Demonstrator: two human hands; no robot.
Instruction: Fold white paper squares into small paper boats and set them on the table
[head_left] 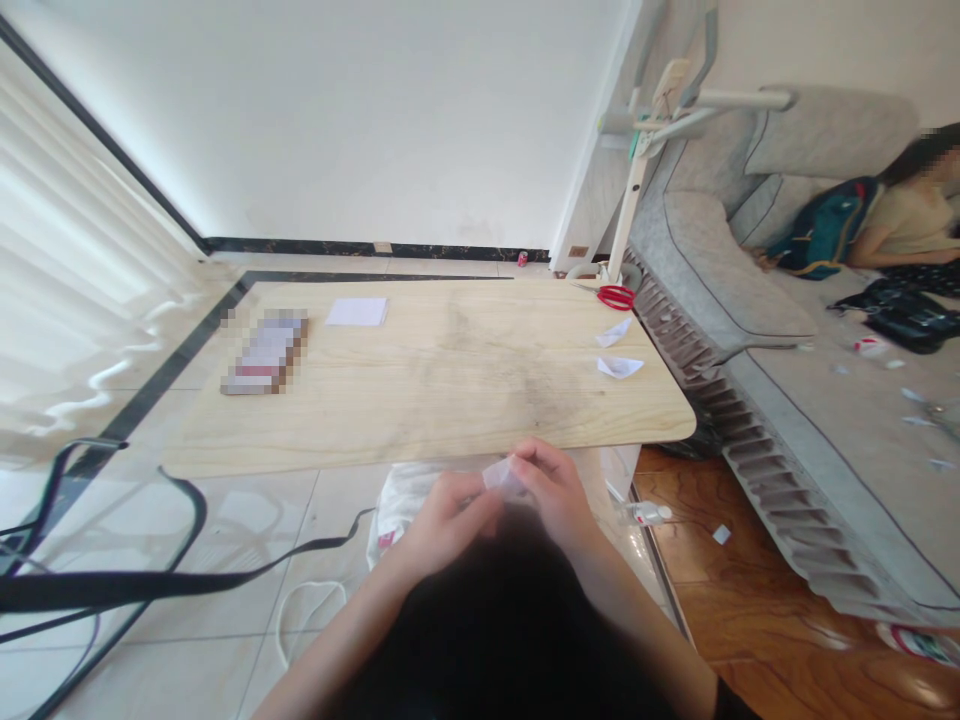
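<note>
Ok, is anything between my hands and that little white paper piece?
Nothing visible: left hand and right hand both hold the paper piece directly, at the near edge of the table. The folded papers lie apart, far right on it.

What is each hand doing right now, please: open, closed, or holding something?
Left hand: closed, pinching the small white paper.
Right hand: closed, pinching the same paper from the other side.
</note>
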